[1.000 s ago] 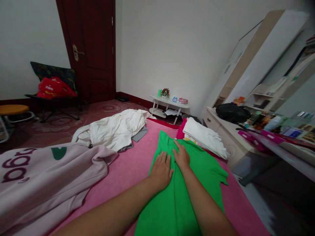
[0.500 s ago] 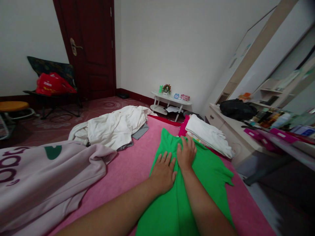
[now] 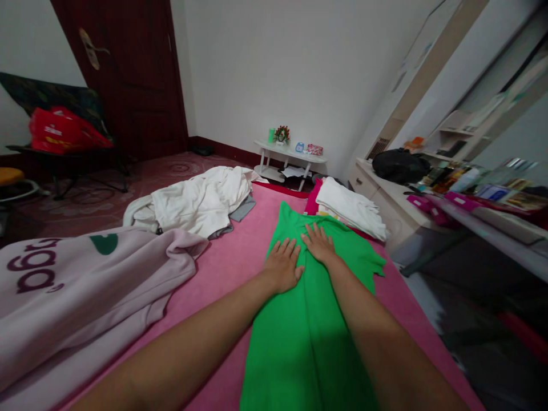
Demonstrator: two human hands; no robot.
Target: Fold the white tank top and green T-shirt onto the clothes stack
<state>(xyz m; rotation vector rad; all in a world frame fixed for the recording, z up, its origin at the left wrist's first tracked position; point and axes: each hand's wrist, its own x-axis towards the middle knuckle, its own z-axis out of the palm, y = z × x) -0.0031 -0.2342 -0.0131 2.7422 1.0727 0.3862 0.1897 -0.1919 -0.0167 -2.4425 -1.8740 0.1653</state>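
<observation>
A bright green garment (image 3: 299, 342) lies spread on the pink bed cover (image 3: 226, 285), with a crease running down its length. My left hand (image 3: 282, 265) rests flat on its upper left part, fingers stretched out. Close by on the right, my right hand (image 3: 319, 242) lies on the same cloth near its far end, palm down with the fingers spread. Neither hand grips the fabric. Past the far edge of the garment sits a folded white garment (image 3: 351, 208) on top of other folded clothes.
On the left lie a pale pink sweatshirt (image 3: 107, 302) with dark lettering and a heap of white clothing (image 3: 197, 200). A dresser (image 3: 377, 197) holding a black bag (image 3: 400, 165) stands right. Behind the bed are a small white table (image 3: 291, 153) and a chair with a red bag (image 3: 64, 131).
My right hand has turned flatter on the green cloth, its fingers more spread. My left hand stays flat on the garment. The view has shifted a little.
</observation>
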